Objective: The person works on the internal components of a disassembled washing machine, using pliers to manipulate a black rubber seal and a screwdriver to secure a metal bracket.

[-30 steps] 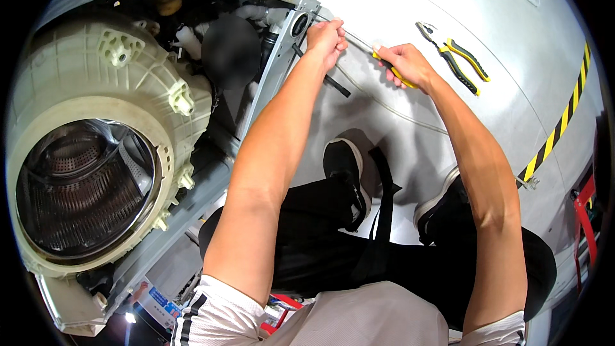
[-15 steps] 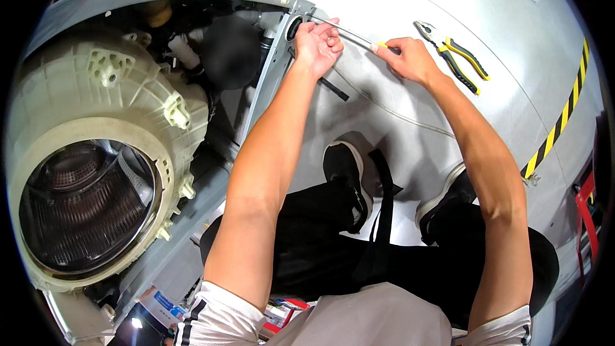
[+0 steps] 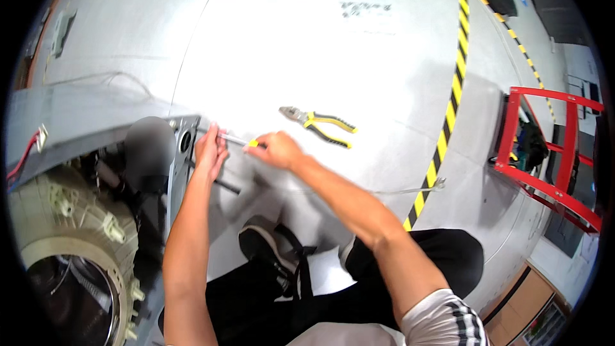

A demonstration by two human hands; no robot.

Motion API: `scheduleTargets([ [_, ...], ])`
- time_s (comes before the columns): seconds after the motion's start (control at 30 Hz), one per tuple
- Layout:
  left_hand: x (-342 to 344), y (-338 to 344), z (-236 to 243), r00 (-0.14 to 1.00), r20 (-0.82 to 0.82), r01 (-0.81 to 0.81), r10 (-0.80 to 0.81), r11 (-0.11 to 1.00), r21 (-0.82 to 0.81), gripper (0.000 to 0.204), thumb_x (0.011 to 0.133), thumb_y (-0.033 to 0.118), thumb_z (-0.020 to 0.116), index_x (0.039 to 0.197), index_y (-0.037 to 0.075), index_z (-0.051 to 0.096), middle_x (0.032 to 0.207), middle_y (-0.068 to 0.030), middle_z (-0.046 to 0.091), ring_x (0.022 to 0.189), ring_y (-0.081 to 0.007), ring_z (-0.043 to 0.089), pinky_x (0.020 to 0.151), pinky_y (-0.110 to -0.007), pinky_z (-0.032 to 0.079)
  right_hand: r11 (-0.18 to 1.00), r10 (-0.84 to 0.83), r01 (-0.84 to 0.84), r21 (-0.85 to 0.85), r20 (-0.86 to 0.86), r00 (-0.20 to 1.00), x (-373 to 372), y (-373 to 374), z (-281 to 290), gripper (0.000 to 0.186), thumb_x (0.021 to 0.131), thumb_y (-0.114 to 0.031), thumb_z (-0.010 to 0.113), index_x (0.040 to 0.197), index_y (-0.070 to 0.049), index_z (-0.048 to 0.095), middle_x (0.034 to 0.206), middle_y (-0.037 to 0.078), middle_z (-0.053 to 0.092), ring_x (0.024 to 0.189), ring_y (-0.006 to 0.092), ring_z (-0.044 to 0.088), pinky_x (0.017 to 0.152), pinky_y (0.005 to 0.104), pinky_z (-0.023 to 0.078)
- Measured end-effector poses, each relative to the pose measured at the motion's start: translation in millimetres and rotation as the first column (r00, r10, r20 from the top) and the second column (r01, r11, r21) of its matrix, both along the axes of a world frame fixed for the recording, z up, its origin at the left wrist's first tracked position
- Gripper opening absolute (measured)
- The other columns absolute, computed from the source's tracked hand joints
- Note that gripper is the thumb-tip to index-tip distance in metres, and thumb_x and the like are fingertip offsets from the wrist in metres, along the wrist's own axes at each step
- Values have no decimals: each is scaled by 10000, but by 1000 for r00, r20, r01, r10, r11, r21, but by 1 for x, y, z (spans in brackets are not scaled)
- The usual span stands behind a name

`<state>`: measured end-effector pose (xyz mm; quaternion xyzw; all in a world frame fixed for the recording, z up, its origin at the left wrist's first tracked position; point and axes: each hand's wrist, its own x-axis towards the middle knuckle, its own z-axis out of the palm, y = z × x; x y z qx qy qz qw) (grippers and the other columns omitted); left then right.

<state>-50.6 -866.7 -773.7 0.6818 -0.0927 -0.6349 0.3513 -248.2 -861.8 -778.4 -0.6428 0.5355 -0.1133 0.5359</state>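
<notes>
My right hand [image 3: 280, 151] is closed round the yellow and black handle of a screwdriver [image 3: 234, 139], held nearly level with its shaft toward the left. Around the shaft's far end curl the fingers of my left hand [image 3: 210, 148], close beside the corner of a grey metal cabinet [image 3: 192, 123]. The shaft's tip is hidden by that hand and the corner. Inside the cabinet sits a pale plastic washing machine tub [image 3: 93, 218] with a round drum opening at its front. Below my left hand, a short black rod or hose [image 3: 227, 187] sticks out from the cabinet's side.
Combination pliers [image 3: 310, 119] with yellow and black handles lie on the floor beyond my right hand. Black and yellow tape [image 3: 456, 83] crosses the floor. Farther right stands a red metal frame [image 3: 567, 147]. A thin grey hose or cable [image 3: 403, 190] passes under my right forearm.
My view has swung to the right, so the cabinet and both hands appear farther left and lower, and the red frame shows more fully. The screwdriver stays in my hands at the cabinet corner.
</notes>
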Motion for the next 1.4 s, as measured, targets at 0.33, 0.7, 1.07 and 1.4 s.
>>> scheduleTargets([
  [0.33,5,-6,-12,989,-137,-58,55,998,-16,286,934,320,508,918,35,534,628,-12,487,511,-74,386,443,-227,321,874,-33,-49,-483,-161,986,-4,9,-4,410,775,-470,637,808,-61,629,671,140,618,533,314,578,481,411,451],
  [0.7,7,-3,-15,981,-181,-77,67,996,-52,266,940,300,502,904,39,539,634,-8,501,531,-69,401,448,-220,325,256,-539,-162,953,280,794,-65,1,-7,505,881,-540,485,877,-42,569,531,11,449,414,48,370,362,186,299],
  [1.07,17,-5,-12,995,-90,-48,45,998,-31,262,909,275,565,911,14,551,639,-4,478,528,-64,384,438,-207,317,988,-6,14,-156,54,999,-37,39,8,402,701,-267,741,991,-110,512,839,155,599,776,358,581,666,427,462],
  [1.4,3,-8,-14,986,-157,-65,50,994,-91,184,902,225,560,882,42,570,669,2,490,584,-81,426,503,-231,354,272,-642,79,959,120,757,-58,19,2,506,883,-566,453,1033,-92,552,598,13,472,420,72,383,362,199,290],
])
